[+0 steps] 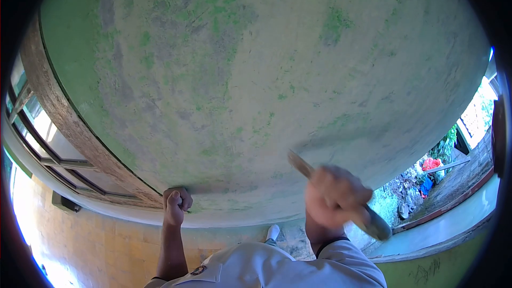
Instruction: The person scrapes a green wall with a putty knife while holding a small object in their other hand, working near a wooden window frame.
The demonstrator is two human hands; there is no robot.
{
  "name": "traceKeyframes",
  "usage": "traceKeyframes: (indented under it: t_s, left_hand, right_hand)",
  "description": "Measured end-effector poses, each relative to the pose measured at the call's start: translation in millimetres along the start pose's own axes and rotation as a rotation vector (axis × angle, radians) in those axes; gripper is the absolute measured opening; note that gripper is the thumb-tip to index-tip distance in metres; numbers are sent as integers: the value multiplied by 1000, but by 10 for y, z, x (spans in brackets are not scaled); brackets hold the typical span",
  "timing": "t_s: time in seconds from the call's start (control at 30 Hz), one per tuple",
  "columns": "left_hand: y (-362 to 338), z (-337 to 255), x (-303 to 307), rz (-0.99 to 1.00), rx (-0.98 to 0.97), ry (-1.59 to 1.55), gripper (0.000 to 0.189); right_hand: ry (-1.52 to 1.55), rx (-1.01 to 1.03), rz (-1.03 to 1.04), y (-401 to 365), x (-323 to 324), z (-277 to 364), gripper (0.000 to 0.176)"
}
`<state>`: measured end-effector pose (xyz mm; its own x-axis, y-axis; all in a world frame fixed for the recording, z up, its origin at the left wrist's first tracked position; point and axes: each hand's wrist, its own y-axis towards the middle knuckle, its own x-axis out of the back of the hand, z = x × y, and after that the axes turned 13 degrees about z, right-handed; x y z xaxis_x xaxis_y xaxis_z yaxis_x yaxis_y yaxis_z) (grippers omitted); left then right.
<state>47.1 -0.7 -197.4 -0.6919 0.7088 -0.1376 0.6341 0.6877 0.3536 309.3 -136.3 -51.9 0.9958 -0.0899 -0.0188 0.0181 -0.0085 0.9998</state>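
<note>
A broad wall (266,74) with worn green, grey and whitish paint patches fills the view in front of me. My right hand (338,197) is wrapped round a hand tool (377,226), smeared by motion. Its narrow brown end points up and left at the wall, and a thicker grey-green butt sticks out below the fist. My left hand (177,202) is closed in a fist at the wall's lower edge, close to the corner of the wooden frame; I cannot tell what, if anything, it holds.
On the left runs a weathered wooden window frame (80,122) with glass panes. Yellowish floor tiles (106,240) spread below it. A white-shod foot (273,232) shows under me. At the right, past a low ledge (442,240), lie rubble and a red item (431,164).
</note>
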Motion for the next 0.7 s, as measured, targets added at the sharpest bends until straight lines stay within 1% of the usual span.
traceKeyframes:
  t_s: [0.03,0.07,0.13,0.17,0.23,0.27,0.33,0.37,0.4,0.47,0.5,0.53,0.6,0.63,0.7]
  left_hand:
    - [-5,2,-1,-1,-2,0,61]
    - [-8,13,-5,0,3,-2,61]
    - [-9,20,12,-2,8,-8,61]
    - [-19,17,21,2,12,-3,61]
    - [-6,21,25,19,4,-17,61]
    - [3,7,14,19,5,-16,61]
    - [7,-27,-26,-7,4,0,61]
    - [2,-22,-33,-6,10,-1,61]
    - [9,-14,-36,-13,8,1,61]
    - [-7,-12,-12,-18,11,9,61]
    - [-6,1,3,-3,13,-6,61]
    - [1,9,10,11,14,-22,62]
    - [8,2,-1,-3,12,-7,62]
    - [2,-2,-8,-13,12,7,61]
    - [3,0,-20,-13,15,0,62]
  right_hand:
    - [13,-15,-71,-60,-3,-78,41]
    - [11,-20,-72,-56,17,-59,41]
    - [67,-78,7,-28,54,-10,36]
    - [64,-78,1,-14,30,53,36]
    - [109,13,-124,23,-22,170,42]
    - [109,13,-126,-1,-16,104,42]
    - [30,-25,-61,-66,6,-76,40]
    - [66,-79,-16,-56,49,-50,38]
    - [69,-80,-16,-44,62,-26,38]
    - [76,-67,-99,-31,26,58,39]
    - [121,-5,-141,-14,-2,113,39]
    - [122,-3,-140,-8,7,100,39]
    - [36,65,-53,-9,19,75,38]
    - [25,-73,-68,-48,1,-36,42]
    - [60,-90,-80,-40,30,-17,44]
